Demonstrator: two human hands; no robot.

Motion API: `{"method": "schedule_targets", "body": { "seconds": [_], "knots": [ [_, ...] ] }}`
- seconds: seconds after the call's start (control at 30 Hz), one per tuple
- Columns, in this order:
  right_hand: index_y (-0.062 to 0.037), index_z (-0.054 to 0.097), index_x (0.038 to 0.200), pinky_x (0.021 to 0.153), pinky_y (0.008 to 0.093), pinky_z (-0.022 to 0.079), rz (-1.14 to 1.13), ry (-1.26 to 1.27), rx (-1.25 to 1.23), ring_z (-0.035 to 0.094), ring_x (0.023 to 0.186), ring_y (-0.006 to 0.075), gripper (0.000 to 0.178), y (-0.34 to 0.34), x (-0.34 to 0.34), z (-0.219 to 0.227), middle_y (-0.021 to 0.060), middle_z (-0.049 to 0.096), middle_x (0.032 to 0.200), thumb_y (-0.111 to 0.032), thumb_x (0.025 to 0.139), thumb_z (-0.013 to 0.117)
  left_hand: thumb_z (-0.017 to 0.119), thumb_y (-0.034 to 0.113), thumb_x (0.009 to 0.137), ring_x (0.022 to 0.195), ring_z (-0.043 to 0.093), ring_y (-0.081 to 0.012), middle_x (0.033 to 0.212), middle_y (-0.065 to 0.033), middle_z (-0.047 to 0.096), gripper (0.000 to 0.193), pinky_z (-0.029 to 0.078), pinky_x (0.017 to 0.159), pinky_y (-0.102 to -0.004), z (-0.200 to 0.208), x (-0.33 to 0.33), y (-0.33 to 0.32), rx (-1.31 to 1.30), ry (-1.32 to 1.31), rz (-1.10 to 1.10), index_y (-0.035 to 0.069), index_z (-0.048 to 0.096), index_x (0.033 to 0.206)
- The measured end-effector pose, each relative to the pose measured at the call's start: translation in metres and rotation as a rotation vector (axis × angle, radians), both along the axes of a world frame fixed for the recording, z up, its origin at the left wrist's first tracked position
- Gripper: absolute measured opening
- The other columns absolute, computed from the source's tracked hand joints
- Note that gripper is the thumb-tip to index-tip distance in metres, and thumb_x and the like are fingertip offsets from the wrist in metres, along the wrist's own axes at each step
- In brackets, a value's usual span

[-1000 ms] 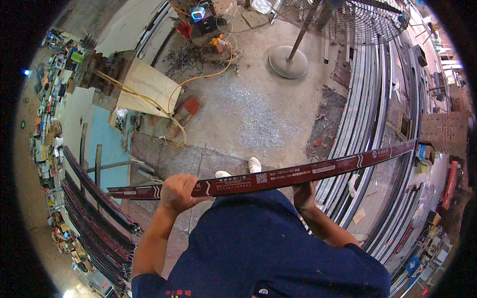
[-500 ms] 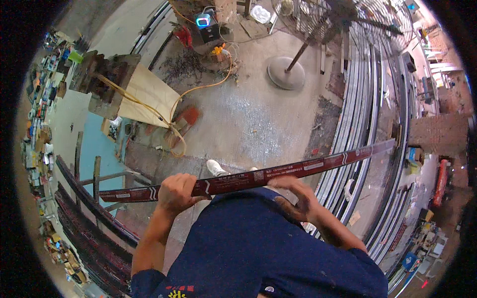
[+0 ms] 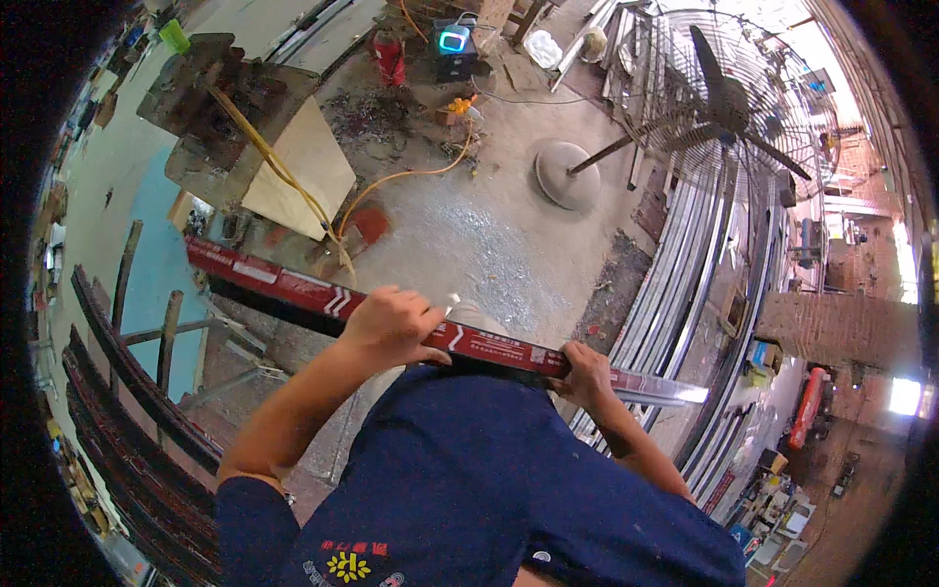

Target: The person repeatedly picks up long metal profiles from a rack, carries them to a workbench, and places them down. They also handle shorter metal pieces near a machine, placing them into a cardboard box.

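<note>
A long, narrow metal profile (image 3: 494,352), wrapped in dark red printed film, lies across in front of my body. Its left end is raised farther from me, and the bare, shiny right end slopes down toward the right. My left hand (image 3: 391,325) is closed over the bar left of its middle, thumb on the near side. Right of the middle, my right hand (image 3: 587,377) also grips the profile, with its fingers wrapped round the edge. Both palms are hidden.
Dark profiles lie on a metal rack (image 3: 166,338) at the left. Long silver profiles (image 3: 641,323) are stacked at the right. A large fan (image 3: 724,108) stands far right on a round base (image 3: 565,176). Far left is a machine (image 3: 230,103) with a yellow hose (image 3: 269,152).
My right hand, loose beside the bar before, has closed on it. The profile has tilted, left end up and right end down. The view has shifted slightly.
</note>
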State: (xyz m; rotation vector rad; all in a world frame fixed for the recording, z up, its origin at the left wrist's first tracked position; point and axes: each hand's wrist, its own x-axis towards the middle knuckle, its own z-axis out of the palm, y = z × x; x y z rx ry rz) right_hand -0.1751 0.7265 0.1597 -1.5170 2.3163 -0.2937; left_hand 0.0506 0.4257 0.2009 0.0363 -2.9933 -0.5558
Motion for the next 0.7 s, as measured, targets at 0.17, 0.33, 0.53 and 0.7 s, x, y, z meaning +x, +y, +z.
{"method": "schedule_targets", "body": {
  "seconds": [0.17,0.33,0.53,0.7],
  "knots": [
    [-0.0039,0.055,0.079,0.055,0.0345,0.043,-0.045,-0.251,0.187,0.050,0.056,0.0232,0.054,-0.029,-0.034,-0.034,0.0118,0.050,0.064,-0.050,0.068,0.081,0.066,0.065,0.069,0.077,0.061,-0.0272,0.077,-0.0079,0.059,0.060,0.046,0.074,-0.0394,0.000,-0.029,-0.053,-0.026,-0.057,0.099,0.009,0.065,0.088],
    [0.0020,0.059,0.095,0.066,0.0286,0.040,-0.203,-0.861,0.194,0.043,0.075,0.0102,0.042,-0.076,-0.072,-0.045,-0.0030,0.051,0.079,-0.037,0.086,0.073,0.060,0.072,0.069,0.081,0.060,-0.0282,0.078,-0.0098,0.062,0.068,0.042,0.094,-0.0419,-0.001,-0.057,-0.143,-0.232,-0.068,0.153,0.005,0.065,0.078],
    [0.0020,0.058,0.102,0.073,0.0283,0.041,-0.170,-1.024,0.235,0.049,0.082,0.0105,0.046,-0.121,-0.124,-0.084,-0.0023,0.055,0.085,-0.043,0.092,0.062,0.049,0.088,0.062,0.090,0.062,-0.0308,0.080,-0.0123,0.064,0.089,0.023,0.114,-0.0526,0.002,-0.079,-0.238,-0.344,-0.116,0.331,0.004,0.070,0.084],
    [0.0033,0.057,0.105,0.073,0.0291,0.043,-0.181,-1.024,0.224,0.051,0.084,0.0117,0.053,-0.128,-0.154,-0.115,-0.0005,0.056,0.090,-0.048,0.092,0.060,0.062,0.085,0.051,0.101,0.059,-0.0302,0.094,-0.0094,0.064,0.094,0.019,0.115,-0.0528,-0.006,-0.075,-0.285,-0.182,0.004,0.222,0.004,0.067,0.100]
  ]
}}
